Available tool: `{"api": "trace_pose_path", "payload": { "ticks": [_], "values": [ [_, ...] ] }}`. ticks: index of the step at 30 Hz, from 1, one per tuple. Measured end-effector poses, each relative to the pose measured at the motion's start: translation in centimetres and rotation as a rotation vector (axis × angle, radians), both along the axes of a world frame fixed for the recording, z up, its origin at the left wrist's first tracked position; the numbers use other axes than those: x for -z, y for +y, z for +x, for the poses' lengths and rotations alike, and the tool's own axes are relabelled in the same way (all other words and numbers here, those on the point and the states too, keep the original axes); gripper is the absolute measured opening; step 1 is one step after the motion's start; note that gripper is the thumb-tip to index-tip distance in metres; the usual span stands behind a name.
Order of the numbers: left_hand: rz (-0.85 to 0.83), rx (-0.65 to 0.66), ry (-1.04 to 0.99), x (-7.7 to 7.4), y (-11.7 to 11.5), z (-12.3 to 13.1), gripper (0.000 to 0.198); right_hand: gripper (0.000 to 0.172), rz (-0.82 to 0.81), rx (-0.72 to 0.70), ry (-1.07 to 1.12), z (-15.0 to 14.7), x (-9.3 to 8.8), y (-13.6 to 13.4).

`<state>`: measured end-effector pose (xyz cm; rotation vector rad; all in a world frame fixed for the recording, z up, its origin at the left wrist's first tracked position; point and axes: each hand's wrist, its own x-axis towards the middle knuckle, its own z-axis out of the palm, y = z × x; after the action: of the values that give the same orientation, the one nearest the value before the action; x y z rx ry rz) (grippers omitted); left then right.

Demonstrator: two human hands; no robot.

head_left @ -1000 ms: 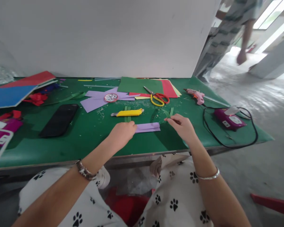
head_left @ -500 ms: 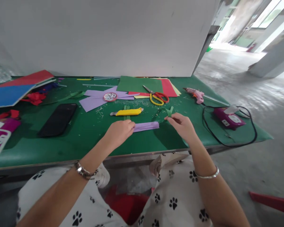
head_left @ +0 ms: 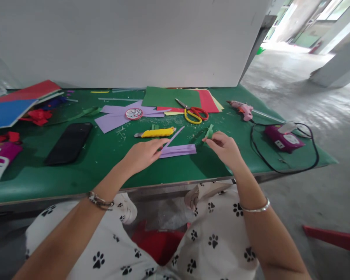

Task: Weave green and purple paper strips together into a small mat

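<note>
Between the thumb and fingers of my left hand (head_left: 144, 155) is a thin purple paper strip (head_left: 175, 136), its free end pointing up and right. Below it, a stack of purple paper strips (head_left: 181, 150) lies on the table by my fingertips. My right hand (head_left: 223, 147) pinches a folded green paper strip (head_left: 209, 131) just above the tabletop. A yellow utility knife (head_left: 156, 133) with its blade out lies beyond my left hand, across a green strip (head_left: 154, 127). Farther back, scissors (head_left: 194, 112) with red and yellow handles rest partly on coloured paper.
On the green table (head_left: 113, 175) are a black phone (head_left: 69, 143), a purple paper star shape (head_left: 112, 120) with a round red-rimmed piece (head_left: 133, 113), and green paper (head_left: 169, 97). At right lie a pink glue gun (head_left: 242, 109), its cord and a purple power block (head_left: 282, 139).
My left hand has lifted one thin purple strip off the stack and moved slightly left. My right hand still pinches the green strip, in nearly the same place.
</note>
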<state>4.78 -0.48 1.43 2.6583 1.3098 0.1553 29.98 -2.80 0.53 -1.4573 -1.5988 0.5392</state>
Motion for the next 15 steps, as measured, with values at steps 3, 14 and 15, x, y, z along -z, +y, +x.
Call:
{"api": "trace_pose_path", "payload": {
  "ticks": [3,14,15],
  "values": [
    [-0.05,0.0,-0.074,0.3,0.5,-0.3,0.044,0.032,0.004,-0.012,-0.003,0.0,0.0,0.0],
    [-0.074,0.191,-0.087,0.3,2.0,-0.8,0.031,0.033,0.008,-0.022,-0.024,0.1,0.2,0.0],
    [-0.077,0.202,-0.084,0.2,2.1,-0.8,0.031,0.032,0.007,-0.019,-0.03,0.1,0.2,0.0]
  ]
}}
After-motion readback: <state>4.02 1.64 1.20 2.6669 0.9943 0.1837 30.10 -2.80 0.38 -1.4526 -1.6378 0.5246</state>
